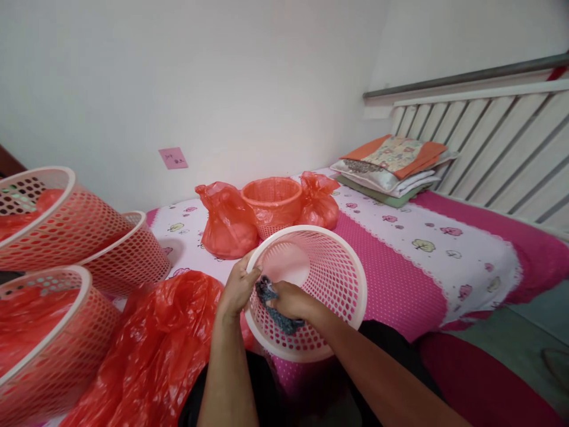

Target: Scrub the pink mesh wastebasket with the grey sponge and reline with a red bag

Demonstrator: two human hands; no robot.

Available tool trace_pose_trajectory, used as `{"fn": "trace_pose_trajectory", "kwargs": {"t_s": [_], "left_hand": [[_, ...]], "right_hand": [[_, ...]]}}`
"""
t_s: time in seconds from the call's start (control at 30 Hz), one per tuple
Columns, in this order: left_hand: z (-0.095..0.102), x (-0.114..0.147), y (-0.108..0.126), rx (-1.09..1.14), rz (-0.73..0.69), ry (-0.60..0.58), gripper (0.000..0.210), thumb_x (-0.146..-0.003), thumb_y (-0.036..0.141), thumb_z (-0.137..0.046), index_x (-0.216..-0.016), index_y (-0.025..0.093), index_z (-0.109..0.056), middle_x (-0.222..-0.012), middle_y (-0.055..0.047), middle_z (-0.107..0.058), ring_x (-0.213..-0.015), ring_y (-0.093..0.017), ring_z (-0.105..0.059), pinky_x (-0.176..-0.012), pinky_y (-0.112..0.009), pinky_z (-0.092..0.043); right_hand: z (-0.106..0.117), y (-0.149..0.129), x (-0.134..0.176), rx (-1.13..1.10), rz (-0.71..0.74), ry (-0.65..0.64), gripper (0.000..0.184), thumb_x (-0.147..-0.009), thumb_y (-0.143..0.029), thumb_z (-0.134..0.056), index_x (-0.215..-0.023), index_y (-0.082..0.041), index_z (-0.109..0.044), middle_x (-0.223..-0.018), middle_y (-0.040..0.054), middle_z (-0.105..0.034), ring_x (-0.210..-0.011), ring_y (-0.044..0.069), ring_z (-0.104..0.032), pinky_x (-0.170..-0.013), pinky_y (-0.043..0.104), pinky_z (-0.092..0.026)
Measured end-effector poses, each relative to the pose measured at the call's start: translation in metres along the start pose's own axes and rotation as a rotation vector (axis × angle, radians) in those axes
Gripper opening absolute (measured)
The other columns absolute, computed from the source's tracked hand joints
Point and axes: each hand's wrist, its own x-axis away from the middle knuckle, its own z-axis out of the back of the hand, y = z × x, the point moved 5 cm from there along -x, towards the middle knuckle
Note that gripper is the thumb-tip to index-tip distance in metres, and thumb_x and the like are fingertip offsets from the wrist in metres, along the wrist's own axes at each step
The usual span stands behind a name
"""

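A pink perforated plastic wastebasket point(351, 255) is tilted with its mouth toward me, in front of my lap. My left hand point(240, 286) grips its rim on the left side, thumb on the inner edge. Inside the mouth, my right hand point(291, 301) holds a dark grey-blue cloth point(284, 322) against the inner left wall. The cloth bunches around the fingers and partly hides them. Close by on the left lies a heap of crumpled red plastic bag point(169, 320).
Several pink baskets with red bags inside, one a tilted basket point(98, 219), crowd the left. Behind stand a red-lined basket point(272, 204) and two tied red bags, a left bag point(229, 225) and a right bag point(320, 204). Folded bedding point(395, 160) lies by a white slatted rail point(502, 142).
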Motion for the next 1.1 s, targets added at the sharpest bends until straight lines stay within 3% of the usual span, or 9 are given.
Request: {"fn": "trace_pose_trajectory", "kwargs": {"t_s": [0.2, 0.4, 0.53, 0.67, 0.77, 0.87, 1.1], "left_hand": [[0.001, 0.002, 0.002, -0.001, -0.008, 0.004, 0.051, -0.080, 0.037, -0.070, -0.126, 0.015, -0.073, -0.125, -0.010, -0.077, -0.116, -0.031, -0.069, -0.109, -0.045, -0.048], [0.005, 0.002, 0.001, -0.001, -0.016, 0.013, 0.051, -0.080, 0.037, -0.071, -0.127, 0.017, -0.074, -0.124, -0.009, -0.078, -0.117, -0.032, -0.068, -0.111, -0.046, -0.047], [0.008, -0.003, -0.011, 0.068, -0.005, 0.016, 0.057, -0.081, 0.036, -0.073, -0.134, 0.016, -0.070, -0.130, -0.010, -0.076, -0.124, -0.032, -0.066, -0.114, -0.046, -0.044], [0.009, -0.005, -0.019, 0.096, -0.026, -0.041, 0.059, -0.083, 0.036, -0.074, -0.140, 0.018, -0.066, -0.139, -0.011, -0.072, -0.131, -0.032, -0.063, -0.118, -0.046, -0.041], [0.010, -0.003, -0.021, 0.092, -0.001, -0.027, 0.062, -0.083, 0.040, -0.076, -0.141, 0.019, -0.065, -0.139, -0.011, -0.072, -0.132, -0.033, -0.062, -0.118, -0.047, -0.040], [0.009, 0.000, -0.019, 0.118, 0.012, -0.028, 0.063, -0.083, 0.039, -0.077, -0.141, 0.018, -0.065, -0.139, -0.012, -0.072, -0.132, -0.033, -0.063, -0.119, -0.048, -0.039], [0.006, 0.001, -0.016, 0.133, 0.020, -0.018, 0.065, -0.082, 0.043, -0.079, -0.141, 0.018, -0.065, -0.138, -0.012, -0.072, -0.131, -0.034, -0.063, -0.117, -0.048, -0.042]], "right_hand": [[-0.005, -0.004, 0.013, -0.119, 0.027, -0.008, 0.021, -0.089, -0.029, -0.064, -0.104, -0.018, -0.075, -0.103, 0.0079, -0.081, -0.090, 0.025, -0.074, -0.076, 0.028, -0.050], [-0.006, -0.013, 0.033, -0.252, 0.169, 0.015, 0.022, -0.078, -0.021, -0.066, -0.099, -0.019, -0.071, -0.094, 0.0038, -0.078, -0.085, 0.023, -0.071, -0.071, 0.026, -0.048], [-0.001, -0.028, 0.054, -0.213, 0.223, 0.041, 0.027, -0.073, -0.012, -0.061, -0.097, -0.021, -0.068, -0.089, 0.0008, -0.075, -0.081, 0.021, -0.068, -0.071, 0.026, -0.045], [-0.006, -0.034, 0.068, -0.132, 0.187, 0.145, 0.022, -0.078, -0.021, -0.070, -0.099, -0.021, -0.065, -0.092, 0.0028, -0.073, -0.083, 0.022, -0.066, -0.074, 0.030, -0.045], [-0.021, -0.027, 0.070, -0.115, 0.137, 0.200, 0.042, -0.069, -0.026, -0.087, -0.103, -0.020, -0.063, -0.103, 0.0059, -0.072, -0.092, 0.025, -0.066, -0.080, 0.032, -0.046], [-0.033, -0.022, 0.070, -0.094, 0.139, 0.263, 0.051, -0.066, -0.021, -0.092, -0.108, -0.019, -0.062, -0.109, 0.0080, -0.071, -0.100, 0.027, -0.065, -0.086, 0.034, -0.046], [-0.035, -0.026, 0.078, -0.091, 0.224, 0.283, 0.039, -0.075, -0.014, -0.082, -0.106, -0.021, -0.060, -0.106, 0.0053, -0.070, -0.095, 0.024, -0.064, -0.081, 0.032, -0.045]]}}
